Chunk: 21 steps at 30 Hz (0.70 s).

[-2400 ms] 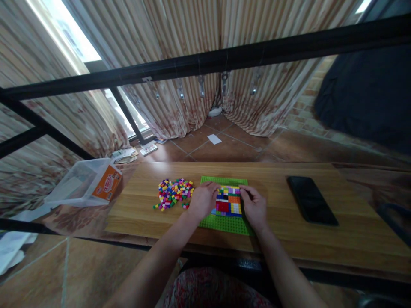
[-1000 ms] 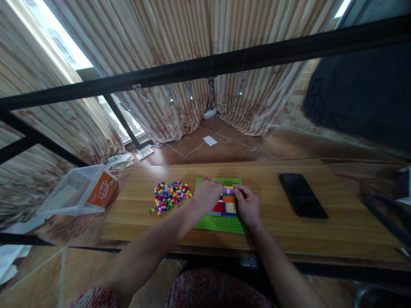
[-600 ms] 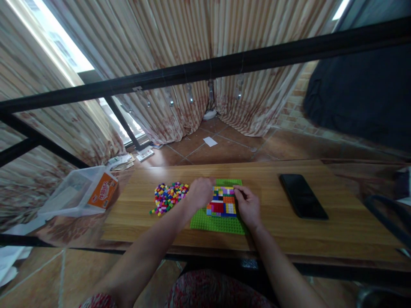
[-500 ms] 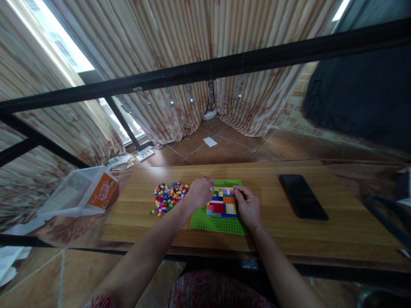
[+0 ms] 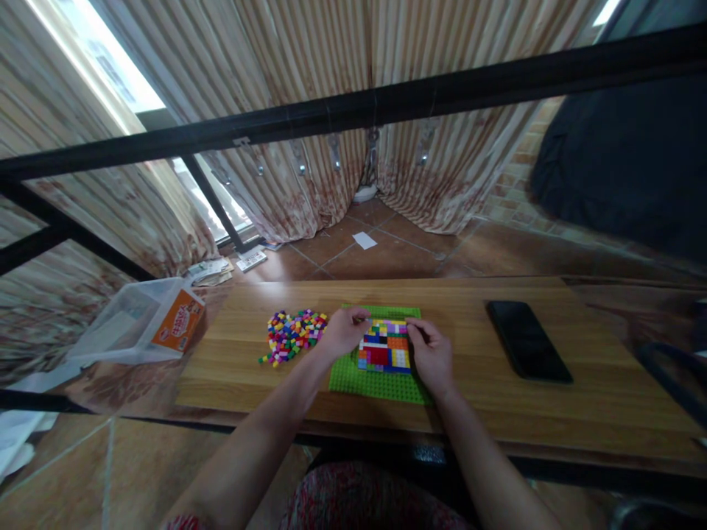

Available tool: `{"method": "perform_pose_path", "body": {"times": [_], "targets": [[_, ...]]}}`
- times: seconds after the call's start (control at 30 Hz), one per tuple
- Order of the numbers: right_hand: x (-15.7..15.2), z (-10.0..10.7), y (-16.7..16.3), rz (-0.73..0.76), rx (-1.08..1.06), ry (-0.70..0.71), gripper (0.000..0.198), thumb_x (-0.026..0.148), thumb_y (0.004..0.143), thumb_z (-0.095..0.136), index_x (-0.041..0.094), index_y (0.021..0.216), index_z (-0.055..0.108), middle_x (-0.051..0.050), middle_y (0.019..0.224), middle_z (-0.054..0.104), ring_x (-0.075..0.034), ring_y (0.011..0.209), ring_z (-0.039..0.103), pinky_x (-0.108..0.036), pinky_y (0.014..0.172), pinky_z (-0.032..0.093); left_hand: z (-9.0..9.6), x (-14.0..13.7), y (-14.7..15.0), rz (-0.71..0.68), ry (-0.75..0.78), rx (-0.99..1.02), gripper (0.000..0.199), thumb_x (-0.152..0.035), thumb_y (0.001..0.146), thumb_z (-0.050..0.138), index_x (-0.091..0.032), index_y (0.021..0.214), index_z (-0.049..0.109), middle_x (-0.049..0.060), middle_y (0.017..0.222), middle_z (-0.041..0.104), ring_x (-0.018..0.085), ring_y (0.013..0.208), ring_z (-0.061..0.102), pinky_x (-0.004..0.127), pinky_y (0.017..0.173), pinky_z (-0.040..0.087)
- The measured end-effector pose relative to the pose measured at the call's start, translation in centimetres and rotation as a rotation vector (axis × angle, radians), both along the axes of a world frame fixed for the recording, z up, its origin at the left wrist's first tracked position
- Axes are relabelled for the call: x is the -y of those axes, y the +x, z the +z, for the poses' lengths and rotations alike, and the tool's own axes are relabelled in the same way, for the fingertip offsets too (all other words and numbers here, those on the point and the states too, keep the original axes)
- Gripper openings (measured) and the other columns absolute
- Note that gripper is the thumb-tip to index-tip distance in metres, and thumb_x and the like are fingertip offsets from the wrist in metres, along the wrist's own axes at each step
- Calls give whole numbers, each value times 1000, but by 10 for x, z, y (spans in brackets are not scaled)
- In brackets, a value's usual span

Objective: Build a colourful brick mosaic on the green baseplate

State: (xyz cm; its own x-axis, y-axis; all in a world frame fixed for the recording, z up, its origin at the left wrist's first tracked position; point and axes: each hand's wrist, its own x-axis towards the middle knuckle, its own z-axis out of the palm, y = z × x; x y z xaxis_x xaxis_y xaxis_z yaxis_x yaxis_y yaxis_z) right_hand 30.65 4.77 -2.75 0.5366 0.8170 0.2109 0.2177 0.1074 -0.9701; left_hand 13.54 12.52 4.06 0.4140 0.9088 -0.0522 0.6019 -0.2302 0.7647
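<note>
A green studded baseplate [image 5: 381,386] lies on the wooden table, carrying a patch of colourful toy bricks [image 5: 381,357] pressed together. My left hand [image 5: 345,333] is over the plate's left side. Its thumb and forefinger are pinched at the patch's upper left corner; whatever is between them is too small to make out. At the patch's upper right corner, my right hand [image 5: 434,357] has its thumb and forefinger closed against the edge, and its fingertips partly hide what they touch. Left of the plate, beside my left hand, sits a loose heap of small mixed-colour bricks [image 5: 292,335].
A black phone [image 5: 527,340] lies on the right of the wooden table [image 5: 243,390]. Off the table's left end is a clear plastic box [image 5: 124,324] with an orange label. A dark metal bar [image 5: 342,110] crosses beyond the table, in front of striped curtains [image 5: 309,51].
The view has shifted slightly. My left hand's fingers have come into a clearer pinch at the patch's upper left corner. My right hand stays at the upper right corner.
</note>
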Motion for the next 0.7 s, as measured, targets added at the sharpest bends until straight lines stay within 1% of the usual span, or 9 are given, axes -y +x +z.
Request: {"method": "perform_pose_path", "body": {"times": [0.13,0.3,0.53,0.6,0.7], "targets": [[1,2,0,5,11,-8,27,42,82,57,20,89,71,-7,93,70,-21,87,63,-37,82,49,-2,2,2,11,-5,15,23,-16,79,56,-15,95,73,3,84,74,13,75,66,25,74,53],[2,4,0,-5,9,-16,26,40,82,57,20,90,71,-7,94,70,-21,87,63,-37,83,49,-5,3,4,58,-8,27,21,-15,79,55,-14,90,73,3,80,73,13,73,66,23,70,52],[3,4,0,-4,32,-19,26,40,82,58,19,89,71,-8,92,71,-21,86,64,-38,82,50,-9,6,9,110,-7,44,19,-12,76,57,-14,85,74,4,80,74,14,73,66,25,71,52],[3,3,1,-1,18,-27,27,41,81,58,19,90,71,-8,92,71,-21,85,64,-38,81,50,-8,7,9,119,4,61,18,-13,76,59,-14,86,74,4,81,74,14,74,66,26,72,53],[2,-1,2,1,3,-27,29,43,81,59,19,91,71,-8,94,71,-22,86,64,-39,82,50,-2,10,4,158,27,91,23,-15,77,59,-15,96,72,5,91,74,14,75,66,26,74,53]]}}
